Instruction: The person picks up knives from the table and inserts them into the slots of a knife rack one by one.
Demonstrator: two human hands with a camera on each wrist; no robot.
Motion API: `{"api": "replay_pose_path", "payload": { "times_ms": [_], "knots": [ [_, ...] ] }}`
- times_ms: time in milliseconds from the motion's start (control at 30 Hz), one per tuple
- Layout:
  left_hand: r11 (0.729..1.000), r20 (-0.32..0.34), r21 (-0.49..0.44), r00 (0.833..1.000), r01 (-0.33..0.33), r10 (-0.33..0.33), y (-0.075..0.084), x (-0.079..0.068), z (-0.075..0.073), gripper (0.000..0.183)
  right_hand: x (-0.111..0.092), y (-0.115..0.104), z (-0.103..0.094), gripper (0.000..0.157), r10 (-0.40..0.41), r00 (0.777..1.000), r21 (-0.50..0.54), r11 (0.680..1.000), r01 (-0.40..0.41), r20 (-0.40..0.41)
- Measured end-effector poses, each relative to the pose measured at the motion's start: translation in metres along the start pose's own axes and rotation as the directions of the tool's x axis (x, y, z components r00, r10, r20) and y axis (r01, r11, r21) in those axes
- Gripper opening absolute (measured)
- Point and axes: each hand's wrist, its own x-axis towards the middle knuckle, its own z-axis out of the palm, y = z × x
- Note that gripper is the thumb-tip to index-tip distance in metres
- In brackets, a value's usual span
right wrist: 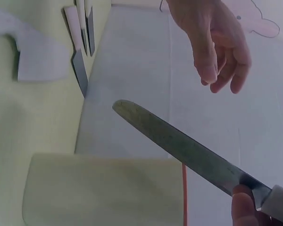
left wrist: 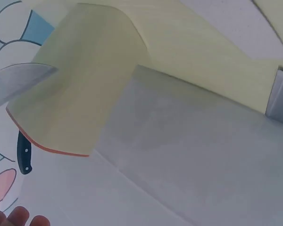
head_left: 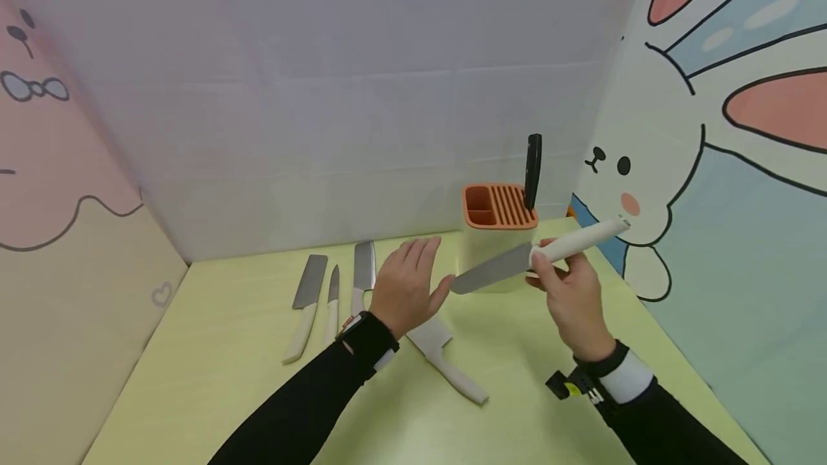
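My right hand (head_left: 573,300) grips a white-handled knife (head_left: 494,269) near where the handle meets the blade. The knife is held in the air in front of the knife block (head_left: 477,253), its tip pointing left. My left hand (head_left: 405,287) is raised beside the tip with fingers extended and holds nothing. In the right wrist view, the blade (right wrist: 184,143) and the left hand (right wrist: 221,52) are apart. The left wrist view shows the blade's end (left wrist: 21,82) and a few left fingertips (left wrist: 19,216). A black-handled knife (head_left: 533,171) stands in the block's right side.
On the yellow-green table (head_left: 213,350) lie a broad white-handled knife (head_left: 310,284), a small knife (head_left: 334,285) and another knife (head_left: 363,268), partly behind the left hand. A cleaver (head_left: 455,377) lies nearer. The block's orange top (head_left: 481,221) has slots and compartments. Printed walls surround the table.
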Motion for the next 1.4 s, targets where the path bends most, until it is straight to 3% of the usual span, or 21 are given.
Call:
{"api": "replay_pose_path", "payload": {
  "times_ms": [133,167,333,433,567,700,833,1000,1100,1233,1400],
  "knots": [
    [0.998,0.098,0.051,0.995,-0.041,0.036,-0.001,0.021,0.012,0.064,0.012,-0.014,-0.025,0.035,-0.086,0.995,-0.088,0.993,0.081,-0.053],
    [0.997,0.121,0.063,0.992,-0.055,0.047,-0.001,0.025,0.017,0.065,0.015,-0.018,-0.031,0.041,-0.107,0.993,-0.109,0.989,0.101,-0.055],
    [0.995,0.225,0.062,0.973,-0.076,0.060,0.004,0.046,0.035,0.070,0.033,-0.044,-0.050,0.040,-0.227,0.973,-0.214,0.953,0.215,-0.035],
    [0.998,0.304,0.039,0.952,-0.055,0.040,0.011,0.057,0.043,0.071,0.042,-0.062,-0.054,0.026,-0.257,0.966,-0.266,0.931,0.249,0.002],
    [1.000,0.387,0.025,0.922,-0.016,0.005,0.026,0.064,0.053,0.070,0.057,-0.083,-0.053,0.029,-0.276,0.958,-0.343,0.896,0.284,0.073],
    [0.998,0.440,0.054,0.897,0.020,-0.042,0.038,0.062,0.062,0.072,0.074,-0.103,-0.045,0.034,-0.293,0.946,-0.413,0.851,0.324,0.137],
    [0.995,0.440,0.089,0.894,0.053,-0.087,0.048,0.056,0.067,0.078,0.091,-0.119,-0.036,0.036,-0.305,0.930,-0.463,0.807,0.366,0.203],
    [0.986,0.387,0.160,0.915,0.053,-0.112,0.057,0.050,0.074,0.082,0.111,-0.131,-0.028,0.037,-0.301,0.922,-0.530,0.754,0.387,0.244],
    [0.981,0.368,0.175,0.918,0.085,-0.146,0.065,0.049,0.078,0.083,0.121,-0.132,-0.028,0.035,-0.270,0.935,-0.558,0.750,0.354,0.231],
    [0.973,0.365,0.186,0.909,0.139,-0.200,0.079,0.050,0.085,0.083,0.131,-0.129,-0.029,0.032,-0.224,0.949,-0.580,0.752,0.312,0.220],
    [0.960,0.334,0.224,0.912,0.167,-0.236,0.091,0.051,0.090,0.080,0.141,-0.125,-0.027,0.034,-0.231,0.942,-0.608,0.721,0.333,0.244]
  ]
}}
